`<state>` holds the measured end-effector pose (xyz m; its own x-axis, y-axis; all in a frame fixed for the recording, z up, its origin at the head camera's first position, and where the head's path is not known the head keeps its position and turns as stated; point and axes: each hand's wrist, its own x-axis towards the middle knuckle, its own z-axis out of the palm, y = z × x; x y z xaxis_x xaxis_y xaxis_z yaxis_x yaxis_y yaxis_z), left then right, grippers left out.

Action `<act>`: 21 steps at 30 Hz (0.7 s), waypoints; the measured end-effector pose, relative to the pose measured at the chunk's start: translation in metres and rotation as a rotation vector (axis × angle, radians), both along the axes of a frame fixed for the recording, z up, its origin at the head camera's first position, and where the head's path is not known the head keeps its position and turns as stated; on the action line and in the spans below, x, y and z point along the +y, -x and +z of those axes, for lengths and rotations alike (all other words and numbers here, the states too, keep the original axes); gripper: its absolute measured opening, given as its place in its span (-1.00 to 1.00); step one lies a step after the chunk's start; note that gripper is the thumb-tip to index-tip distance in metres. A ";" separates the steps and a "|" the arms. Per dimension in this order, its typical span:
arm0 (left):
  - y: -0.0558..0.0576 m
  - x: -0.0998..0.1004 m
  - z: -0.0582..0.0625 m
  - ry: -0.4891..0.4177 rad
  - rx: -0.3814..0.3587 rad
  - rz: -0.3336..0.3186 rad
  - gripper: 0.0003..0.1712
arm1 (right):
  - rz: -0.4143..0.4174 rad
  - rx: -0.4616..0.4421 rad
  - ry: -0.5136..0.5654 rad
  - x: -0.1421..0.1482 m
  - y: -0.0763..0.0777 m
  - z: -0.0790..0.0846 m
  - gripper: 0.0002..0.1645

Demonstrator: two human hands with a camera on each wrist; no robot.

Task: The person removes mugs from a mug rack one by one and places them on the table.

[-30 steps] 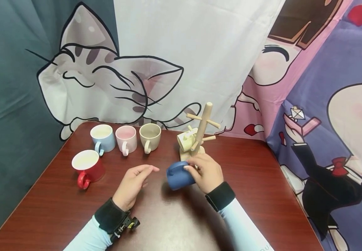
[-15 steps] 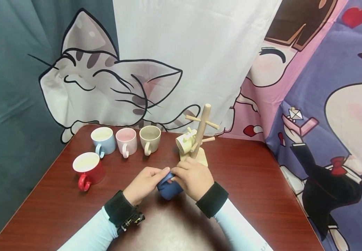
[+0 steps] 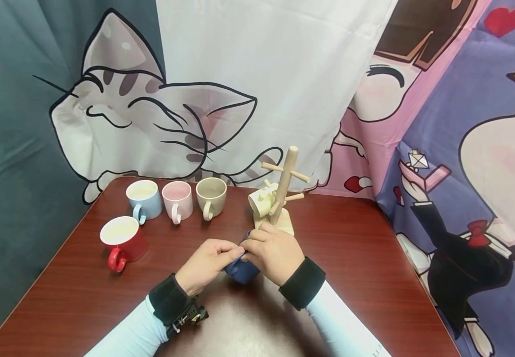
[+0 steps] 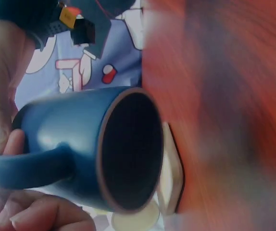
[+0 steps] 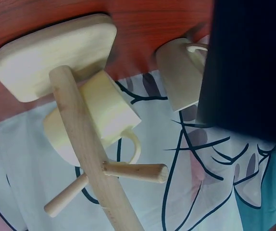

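Observation:
Both hands meet at a dark blue mug (image 3: 241, 271) held over the table, in front of a wooden mug tree (image 3: 284, 191). My right hand (image 3: 272, 250) grips it from the right, its fingers hiding much of the body. With thumb and forefinger, my left hand (image 3: 208, 263) pinches the mug near its handle. Seen in the left wrist view, the blue mug (image 4: 80, 125) lies tipped, its dark opening turned toward the tabletop side and its handle (image 4: 32, 168) among the fingers. A pale yellow mug (image 5: 106, 108) hangs low on the tree.
Light blue (image 3: 144, 201), pink (image 3: 178, 200) and khaki (image 3: 211, 198) mugs stand in a row at the back left. Closer by is a red mug (image 3: 125, 243). Bare pegs (image 5: 135, 172) stick out from the tree's post. A printed curtain (image 3: 284, 74) hangs behind the table.
My right hand has brought the blue mug left and nearer to me. My left hand has moved right and taken hold of it. The mug has turned, its handle now mostly covered by fingers.

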<state>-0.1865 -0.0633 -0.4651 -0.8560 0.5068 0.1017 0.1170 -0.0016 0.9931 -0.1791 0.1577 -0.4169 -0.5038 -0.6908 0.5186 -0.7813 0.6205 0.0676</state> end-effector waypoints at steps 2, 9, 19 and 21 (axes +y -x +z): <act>-0.003 0.001 -0.002 -0.027 -0.005 0.006 -0.69 | 0.008 -0.004 -0.001 0.000 0.000 0.001 -0.79; -0.011 0.007 -0.004 -0.123 -0.134 0.097 -0.70 | 0.005 0.057 -0.036 -0.002 -0.002 0.004 -0.78; -0.006 -0.005 -0.005 -0.239 -0.236 0.422 -0.79 | -0.114 0.072 0.290 0.021 -0.002 0.003 -0.63; -0.004 -0.011 -0.004 -0.228 -0.234 0.471 -0.79 | -0.159 0.040 0.355 0.028 0.000 0.003 -0.64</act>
<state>-0.1821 -0.0745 -0.4695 -0.9970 0.0528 -0.0560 -0.0663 -0.2195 0.9734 -0.1787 0.1857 -0.4141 -0.5649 -0.3800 0.7325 -0.6747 0.7238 -0.1448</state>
